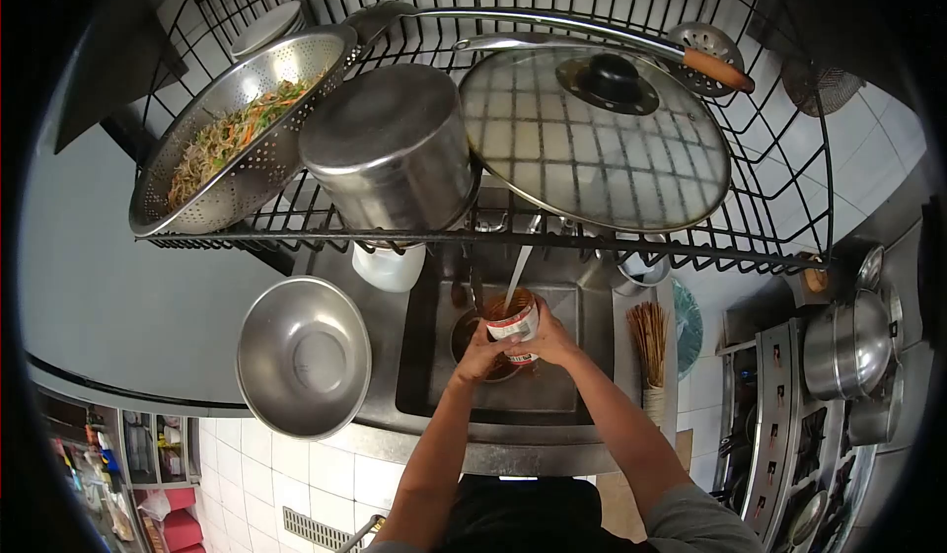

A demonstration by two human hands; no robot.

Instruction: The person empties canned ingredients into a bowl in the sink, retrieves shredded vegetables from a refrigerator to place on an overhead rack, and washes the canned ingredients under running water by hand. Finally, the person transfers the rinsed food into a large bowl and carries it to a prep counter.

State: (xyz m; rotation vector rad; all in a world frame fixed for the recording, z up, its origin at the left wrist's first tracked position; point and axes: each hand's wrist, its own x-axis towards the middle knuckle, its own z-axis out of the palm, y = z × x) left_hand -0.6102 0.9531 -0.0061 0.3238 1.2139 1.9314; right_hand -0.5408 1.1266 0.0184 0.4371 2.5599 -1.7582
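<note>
Grip: my left hand (480,354) and right hand (552,340) are curled partly closed on the jar (514,329), one on each side; neither is nearer, as both touch it. Finger closure on its underside is hidden.

Jar: between the palms, over the sink (424,356). Its long axis runs away from my body, red-stained mouth (509,303) at the far end, base towards me. A pale streak (519,272) meets the mouth; water or metal, I cannot tell.

Surroundings: steel bowl (304,358) left of the sink, bristle brush (647,341) right, rack (592,242) beyond.
</note>
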